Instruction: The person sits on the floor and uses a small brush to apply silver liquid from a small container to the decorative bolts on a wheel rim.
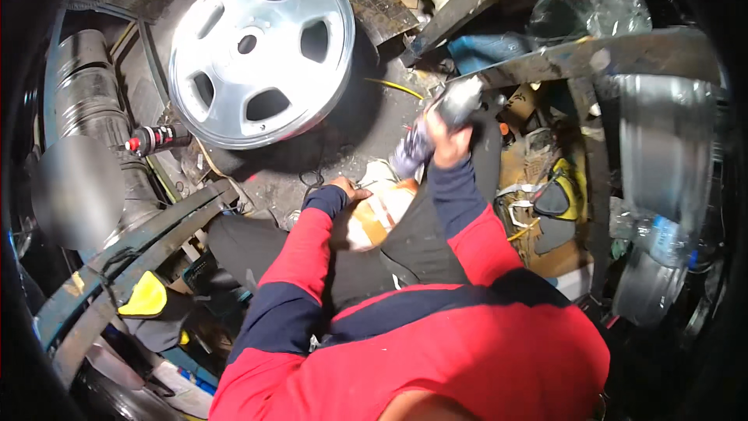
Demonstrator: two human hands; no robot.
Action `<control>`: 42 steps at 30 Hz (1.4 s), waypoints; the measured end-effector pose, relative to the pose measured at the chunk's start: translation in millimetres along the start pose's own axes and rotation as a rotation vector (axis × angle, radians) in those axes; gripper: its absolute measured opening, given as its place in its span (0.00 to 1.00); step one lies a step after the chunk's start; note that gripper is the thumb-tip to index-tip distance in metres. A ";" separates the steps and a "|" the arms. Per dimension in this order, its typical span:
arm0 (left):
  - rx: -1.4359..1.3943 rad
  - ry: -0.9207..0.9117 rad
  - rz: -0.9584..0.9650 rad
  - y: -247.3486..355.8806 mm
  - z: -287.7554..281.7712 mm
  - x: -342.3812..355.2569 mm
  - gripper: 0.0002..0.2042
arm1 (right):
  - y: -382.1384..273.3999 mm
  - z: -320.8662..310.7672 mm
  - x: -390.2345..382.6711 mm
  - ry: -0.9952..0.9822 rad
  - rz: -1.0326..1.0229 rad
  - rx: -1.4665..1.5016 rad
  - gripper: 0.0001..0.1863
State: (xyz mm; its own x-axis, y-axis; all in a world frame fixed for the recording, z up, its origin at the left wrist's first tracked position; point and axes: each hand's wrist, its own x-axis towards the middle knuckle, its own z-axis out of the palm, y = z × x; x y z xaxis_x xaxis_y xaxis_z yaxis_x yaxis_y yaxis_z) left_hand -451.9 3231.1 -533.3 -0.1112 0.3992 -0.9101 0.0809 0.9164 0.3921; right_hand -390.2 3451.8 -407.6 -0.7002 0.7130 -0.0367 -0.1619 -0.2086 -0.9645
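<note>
My left hand [348,189] rests at my lap, its fingers closed on the edge of a white and orange piece [377,214] that looks like cloth or packaging. Farther right, my raised right hand [450,143] grips a dark, silvery-topped object [461,101], smeared by motion, so its kind cannot be made out. A crumpled greyish-purple cloth [411,152] hangs beside that hand; whether the fingers hold it too is unclear. Ahead and to the left, a polished five-hole alloy wheel rim [294,76] lies face up, touched by neither hand.
A black bottle with a red cap [160,139] lies left of the rim. Blue-edged metal bars [148,238] run along my left, and a curved metal bar [584,58] crosses at right. Another wheel [666,148] stands far right, near a yellow and black glove [557,193].
</note>
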 end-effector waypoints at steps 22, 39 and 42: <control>0.409 0.428 0.416 75.3 72.1 255.4 0.30 | -90.3 -89.2 -167.7 0.198 0.275 0.226 0.25; -1.012 0.676 0.831 0.6 -39.0 -59.4 0.22 | -71.1 -4.8 -81.9 -0.553 0.274 -0.098 0.32; -1.152 0.547 0.790 -8.4 -4.3 -96.2 0.23 | -62.9 1.8 -71.8 -0.545 0.146 -0.262 0.27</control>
State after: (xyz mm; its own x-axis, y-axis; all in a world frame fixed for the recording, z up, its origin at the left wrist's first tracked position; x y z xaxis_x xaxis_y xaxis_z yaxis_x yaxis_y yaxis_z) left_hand -446.2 3185.2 -448.4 -0.7800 0.5119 -0.3600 -0.4791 -0.1182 0.8698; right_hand -330.9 3412.5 -343.8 -0.9677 0.2309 -0.1013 0.0902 -0.0580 -0.9942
